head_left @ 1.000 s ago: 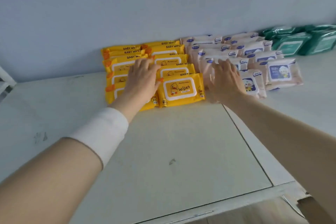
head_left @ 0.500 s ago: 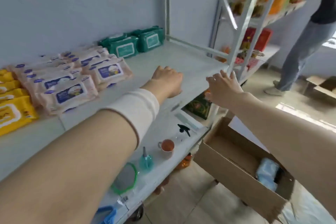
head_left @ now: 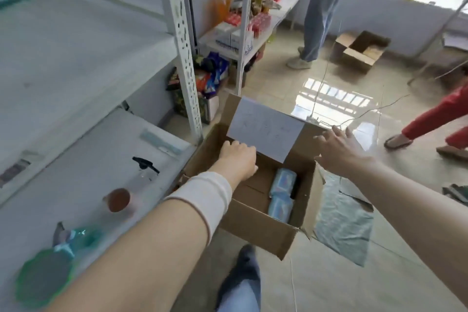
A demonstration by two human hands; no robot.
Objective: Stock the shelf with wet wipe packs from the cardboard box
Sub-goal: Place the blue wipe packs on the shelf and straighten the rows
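Observation:
An open cardboard box [head_left: 255,225] stands on the floor beside the white shelf [head_left: 83,63]. Light blue wet wipe packs [head_left: 282,192] lie inside it on the right. My left hand [head_left: 238,159] hovers over the box's opening with its fingers curled down, and nothing shows in it. My right hand [head_left: 339,149] is above the box's far right corner, fingers spread, holding nothing. A white sleeve band wraps my left wrist. The stocked packs on the shelf are out of view, except a green blur at the top left.
The lower shelf board [head_left: 83,159] carries a cup [head_left: 117,200], a spray bottle [head_left: 145,167] and a green round mirror [head_left: 44,278]. A grey plastic bag [head_left: 342,225] lies right of the box. Two people stand behind, near another open box [head_left: 359,49].
My view has swung from the shelf's rows of packs down and right to the box. Both hands left the shelf and came over the box.

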